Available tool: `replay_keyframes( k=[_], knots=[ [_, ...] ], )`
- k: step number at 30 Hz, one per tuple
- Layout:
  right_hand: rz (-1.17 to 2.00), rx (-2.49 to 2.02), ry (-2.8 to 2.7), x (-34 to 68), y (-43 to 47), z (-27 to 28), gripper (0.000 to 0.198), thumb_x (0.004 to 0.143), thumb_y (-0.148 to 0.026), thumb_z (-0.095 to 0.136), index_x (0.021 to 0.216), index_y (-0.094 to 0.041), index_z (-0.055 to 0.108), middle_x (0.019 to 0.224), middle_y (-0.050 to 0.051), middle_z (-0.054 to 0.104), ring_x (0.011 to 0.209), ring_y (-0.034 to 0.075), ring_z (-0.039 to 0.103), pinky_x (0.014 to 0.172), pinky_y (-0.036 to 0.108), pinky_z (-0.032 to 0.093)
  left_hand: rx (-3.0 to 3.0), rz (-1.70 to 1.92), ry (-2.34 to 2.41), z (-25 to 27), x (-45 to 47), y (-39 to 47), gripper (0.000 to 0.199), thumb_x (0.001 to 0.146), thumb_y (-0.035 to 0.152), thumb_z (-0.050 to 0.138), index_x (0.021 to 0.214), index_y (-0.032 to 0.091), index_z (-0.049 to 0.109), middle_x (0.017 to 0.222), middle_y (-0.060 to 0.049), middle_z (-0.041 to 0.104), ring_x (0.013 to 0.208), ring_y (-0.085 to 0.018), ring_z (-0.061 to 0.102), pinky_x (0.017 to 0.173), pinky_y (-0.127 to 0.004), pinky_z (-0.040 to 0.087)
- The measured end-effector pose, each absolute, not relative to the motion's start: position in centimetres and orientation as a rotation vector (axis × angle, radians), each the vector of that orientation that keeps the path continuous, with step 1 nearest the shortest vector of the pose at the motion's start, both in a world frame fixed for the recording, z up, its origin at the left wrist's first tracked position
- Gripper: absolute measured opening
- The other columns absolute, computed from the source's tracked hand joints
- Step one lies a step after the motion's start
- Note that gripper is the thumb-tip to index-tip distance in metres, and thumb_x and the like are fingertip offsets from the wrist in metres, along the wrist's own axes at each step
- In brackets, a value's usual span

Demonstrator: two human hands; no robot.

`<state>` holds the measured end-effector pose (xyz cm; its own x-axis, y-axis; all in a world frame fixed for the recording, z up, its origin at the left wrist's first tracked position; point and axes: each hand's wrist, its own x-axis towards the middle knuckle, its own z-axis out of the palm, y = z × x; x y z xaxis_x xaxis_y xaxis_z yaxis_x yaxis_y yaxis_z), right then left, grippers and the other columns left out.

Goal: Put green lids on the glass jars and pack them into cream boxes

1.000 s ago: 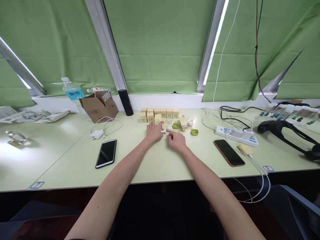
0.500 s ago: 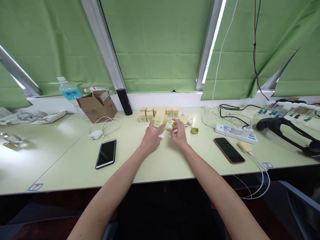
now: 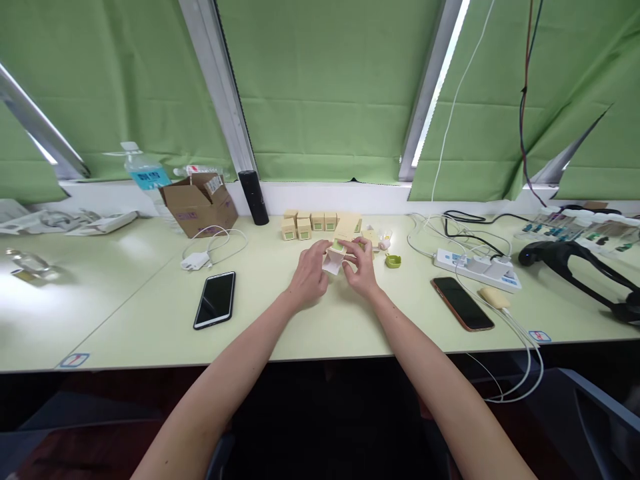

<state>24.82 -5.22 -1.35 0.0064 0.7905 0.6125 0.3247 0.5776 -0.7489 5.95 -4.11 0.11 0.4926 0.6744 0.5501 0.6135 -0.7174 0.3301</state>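
Between my hands is a small cream cardboard box (image 3: pixel 342 243) with a green label, its white flap or inside (image 3: pixel 333 263) facing me. My left hand (image 3: pixel 309 275) holds its left side, fingers closed on the edge. The fingers of my right hand (image 3: pixel 362 268) grip the box from the right and partly cover it. Whether anything is inside the box cannot be seen. Just behind stand several similar small boxes (image 3: pixel 303 229). To the right of my right hand lies a small olive-green case (image 3: pixel 393 261), with a small pale pink piece (image 3: pixel 385 245) behind it.
On the left are a phone (image 3: pixel 215 300), a white charger with cable (image 3: pixel 195 261), an opened brown carton (image 3: pixel 200 207) and a black cylinder (image 3: pixel 253 198). On the right are another phone (image 3: pixel 462 303), a power strip (image 3: pixel 477 269) with cables and a black headset-like frame (image 3: pixel 575 267).
The small box has moved right and tilted, showing its white side. My right hand has left the small green item on the table and now grips the box too. The view has shifted slightly.
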Motion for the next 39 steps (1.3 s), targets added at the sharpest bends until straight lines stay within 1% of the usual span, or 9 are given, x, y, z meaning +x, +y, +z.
replay_keyframes(
  k=[4, 8, 14, 18, 23, 28, 32, 36, 39],
  knots=[
    [0.571, -0.880, -1.539, 25.0, -5.1, -1.3, 0.046, 0.083, -0.024, 0.058, 0.129, -0.029, 0.063, 0.128, 0.007, 0.037, 0.102, 0.019, 0.066, 0.094, 0.043, 0.063, 2.361, 1.255, 1.080, 0.2, 5.1, -3.0, 0.072, 0.083, 0.010, 0.045, 0.153, 0.024, 0.040, 0.153, -0.014, 0.046, 0.126, -0.025, 0.057, 0.113, -0.045, 0.046],
    [0.659, -0.901, -1.567, 25.1, -4.9, -1.2, 0.038, 0.084, -0.029, 0.057, 0.120, -0.026, 0.066, 0.124, 0.008, 0.040, 0.095, 0.020, 0.065, 0.084, 0.040, 0.063, 2.255, 1.137, 0.923, 0.5, 4.5, -2.6, 0.055, 0.092, 0.021, 0.053, 0.146, 0.029, 0.053, 0.159, -0.012, 0.040, 0.117, -0.022, 0.064, 0.108, -0.042, 0.052],
    [0.762, -0.853, -1.578, 25.3, -4.7, -1.0, 0.038, 0.082, -0.035, 0.063, 0.118, -0.026, 0.067, 0.120, 0.007, 0.045, 0.094, 0.021, 0.064, 0.083, 0.041, 0.062, 2.043, 1.132, 0.782, 0.2, 4.6, -2.5, 0.044, 0.092, 0.032, 0.065, 0.135, 0.028, 0.061, 0.159, -0.012, 0.036, 0.103, -0.016, 0.067, 0.103, -0.040, 0.057],
    [0.773, -0.830, -1.580, 25.3, -4.5, -1.1, 0.040, 0.083, -0.041, 0.068, 0.121, -0.028, 0.069, 0.118, 0.006, 0.045, 0.093, 0.020, 0.063, 0.085, 0.040, 0.062, 1.962, 1.177, 0.833, 0.1, 5.1, -2.4, 0.038, 0.091, 0.030, 0.067, 0.129, 0.028, 0.063, 0.150, -0.010, 0.042, 0.098, -0.015, 0.067, 0.097, -0.037, 0.059],
    [0.716, -0.901, -1.578, 25.2, -4.2, -1.3, 0.043, 0.085, -0.054, 0.072, 0.120, -0.029, 0.070, 0.118, 0.007, 0.050, 0.104, 0.023, 0.061, 0.089, 0.041, 0.062, 1.953, 1.241, 0.941, -0.2, 6.0, -3.1, 0.035, 0.094, 0.022, 0.060, 0.129, 0.028, 0.063, 0.140, -0.008, 0.048, 0.097, -0.013, 0.065, 0.091, -0.032, 0.059],
    [0.754, -0.937, -1.515, 25.0, -4.0, -1.4, 0.048, 0.085, -0.059, 0.072, 0.121, -0.027, 0.068, 0.130, 0.010, 0.056, 0.096, 0.021, 0.066, 0.090, 0.044, 0.063, 1.932, 1.213, 0.978, -0.4, 6.2, -3.2, 0.041, 0.095, 0.025, 0.058, 0.135, 0.030, 0.063, 0.140, -0.009, 0.047, 0.100, -0.015, 0.064, 0.088, -0.031, 0.059],
    [0.791, -0.852, -1.444, 25.1, -3.8, -1.4, 0.047, 0.084, -0.055, 0.075, 0.120, -0.025, 0.068, 0.134, 0.011, 0.058, 0.097, 0.022, 0.070, 0.088, 0.043, 0.063, 1.869, 1.092, 0.734, -0.3, 5.3, -2.1, 0.062, 0.085, 0.023, 0.061, 0.146, 0.034, 0.058, 0.148, -0.009, 0.044, 0.114, -0.022, 0.064, 0.092, -0.036, 0.060],
    [0.778, -0.915, -1.425, 25.4, -3.6, -1.5, 0.054, 0.082, -0.059, 0.076, 0.122, -0.024, 0.067, 0.139, 0.012, 0.057, 0.097, 0.022, 0.071, 0.088, 0.042, 0.064, 1.829, 0.988, 0.556, -0.6, 4.9, -1.4, 0.083, 0.079, 0.036, 0.075, 0.157, 0.037, 0.047, 0.160, -0.010, 0.037, 0.124, -0.029, 0.061, 0.098, -0.042, 0.059],
    [0.794, -0.900, -1.404, 25.3, -3.5, -1.7, 0.054, 0.080, -0.059, 0.079, 0.122, -0.026, 0.069, 0.137, 0.011, 0.057, 0.093, 0.020, 0.071, 0.087, 0.043, 0.064, 1.795, 1.016, 0.508, -1.0, 5.1, -1.3, 0.090, 0.075, 0.047, 0.086, 0.156, 0.037, 0.047, 0.163, -0.012, 0.034, 0.122, -0.029, 0.061, 0.100, -0.044, 0.058]
  ],
)
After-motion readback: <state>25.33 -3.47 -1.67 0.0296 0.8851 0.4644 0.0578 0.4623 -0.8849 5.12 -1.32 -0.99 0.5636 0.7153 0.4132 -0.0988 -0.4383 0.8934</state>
